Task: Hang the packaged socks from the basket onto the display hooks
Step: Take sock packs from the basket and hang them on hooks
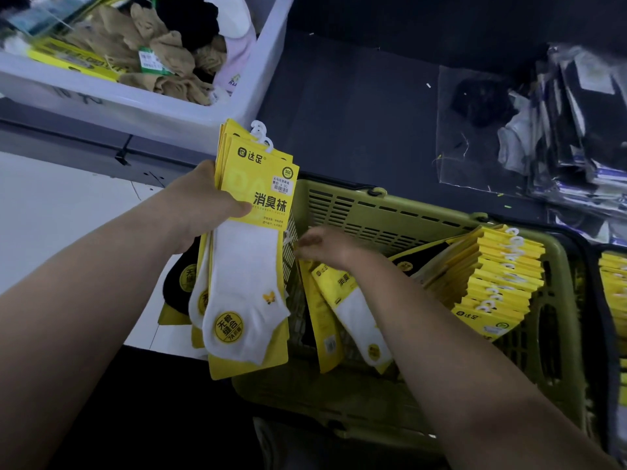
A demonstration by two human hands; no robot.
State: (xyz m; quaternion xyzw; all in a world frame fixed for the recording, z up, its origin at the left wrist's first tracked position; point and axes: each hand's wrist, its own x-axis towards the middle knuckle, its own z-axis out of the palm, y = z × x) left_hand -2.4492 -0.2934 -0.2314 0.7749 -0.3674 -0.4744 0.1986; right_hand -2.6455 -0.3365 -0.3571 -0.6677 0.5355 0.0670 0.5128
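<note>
My left hand [200, 205] grips a stack of yellow-carded white sock packs [251, 266] just left of the olive plastic basket [390, 205], where my right hand's [325, 247] fingers pinch another pack [353, 307] inside.

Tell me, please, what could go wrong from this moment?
1. The left hand grips the held bundle only near its top; the fanned lower packs might slip free.
2. The right hand reaches for the leaning pack beside the green basket's slotted wall; it could snag there. Its grasp is blurred.
</note>
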